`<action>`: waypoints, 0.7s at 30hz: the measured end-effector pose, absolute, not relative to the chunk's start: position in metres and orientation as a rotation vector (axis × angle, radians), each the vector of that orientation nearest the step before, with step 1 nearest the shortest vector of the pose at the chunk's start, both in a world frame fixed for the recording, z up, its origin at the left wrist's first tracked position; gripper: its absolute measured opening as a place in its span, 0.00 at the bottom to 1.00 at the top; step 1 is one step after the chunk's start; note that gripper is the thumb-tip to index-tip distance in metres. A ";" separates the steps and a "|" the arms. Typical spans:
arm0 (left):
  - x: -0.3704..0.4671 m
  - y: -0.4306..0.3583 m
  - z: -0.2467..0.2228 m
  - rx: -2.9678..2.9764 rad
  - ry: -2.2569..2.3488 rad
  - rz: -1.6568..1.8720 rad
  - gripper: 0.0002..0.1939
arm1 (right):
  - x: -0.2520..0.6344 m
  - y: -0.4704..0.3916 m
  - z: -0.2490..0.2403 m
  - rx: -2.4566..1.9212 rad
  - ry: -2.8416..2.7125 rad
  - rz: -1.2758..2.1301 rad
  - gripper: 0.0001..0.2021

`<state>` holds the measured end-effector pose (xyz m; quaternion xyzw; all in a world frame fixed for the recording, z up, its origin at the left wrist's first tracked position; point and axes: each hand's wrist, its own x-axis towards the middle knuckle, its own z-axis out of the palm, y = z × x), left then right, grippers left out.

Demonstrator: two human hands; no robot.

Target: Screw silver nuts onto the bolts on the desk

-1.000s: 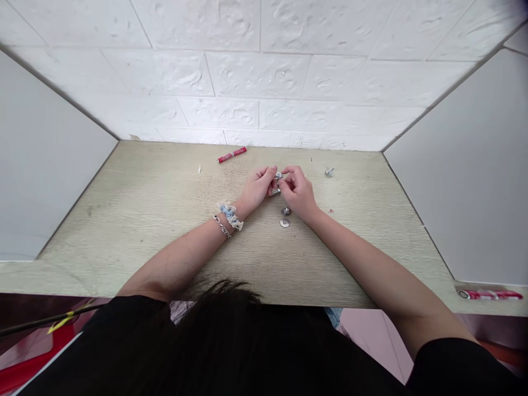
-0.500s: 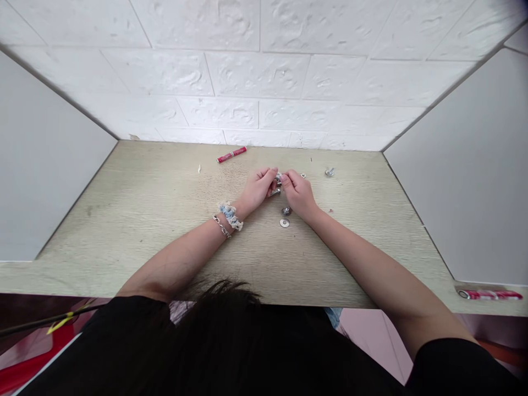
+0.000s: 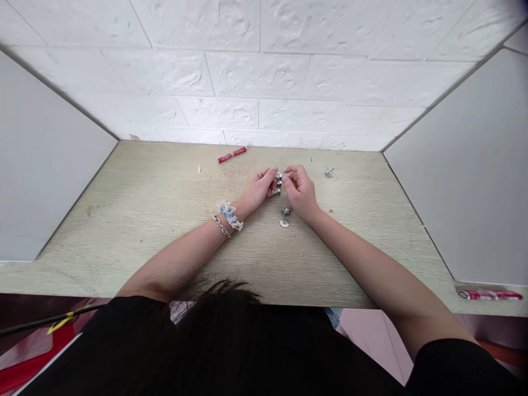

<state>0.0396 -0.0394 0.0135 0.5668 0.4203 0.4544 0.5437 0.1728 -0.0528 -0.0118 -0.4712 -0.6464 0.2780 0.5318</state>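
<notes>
Left hand (image 3: 256,188) pinches a small metal bolt (image 3: 275,191) just above the counter (image 3: 144,209), while the right hand (image 3: 300,190) closes its fingertips on a small metal piece (image 3: 279,177) at the bolt's far end; judging by this, steady work needs the bolt held fixed and only the right fingers turning. Below them lie a nut (image 3: 286,210) and a washer (image 3: 284,223), another bolt (image 3: 329,172) sits farther right, and no container is in sight.
</notes>
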 end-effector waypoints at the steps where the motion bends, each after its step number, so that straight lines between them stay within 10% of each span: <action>1: 0.040 -0.039 0.014 1.342 0.998 1.081 0.23 | 0.173 -0.053 -0.012 -1.118 -1.549 0.672 0.10; 21: 0.038 -0.037 0.010 1.364 1.006 1.106 0.24 | 0.174 -0.051 -0.011 -1.132 -1.709 0.561 0.22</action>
